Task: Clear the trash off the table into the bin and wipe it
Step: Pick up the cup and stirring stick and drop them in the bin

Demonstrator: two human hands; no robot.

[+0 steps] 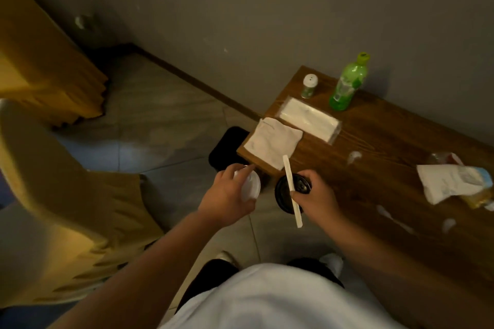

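Observation:
My left hand (227, 195) grips a white cup (250, 188) just off the near left corner of the wooden table (374, 168). My right hand (315, 195) holds a dark can (290, 192) together with a long paper-wrapped stick (292, 189), beside the same corner. A black bin (226, 148) stands on the floor beyond my hands, partly hidden by the table. On the table lie a flat white napkin (272, 141), a crumpled white paper with a wrapper (454, 184), and small white scraps (354, 156).
A green plastic bottle (347, 83), a small white-capped shaker (309, 85) and a clear pack of tissues (310, 121) sit near the wall. Yellow-covered chairs (53, 195) stand to my left. Tiled floor lies between the chairs and the table.

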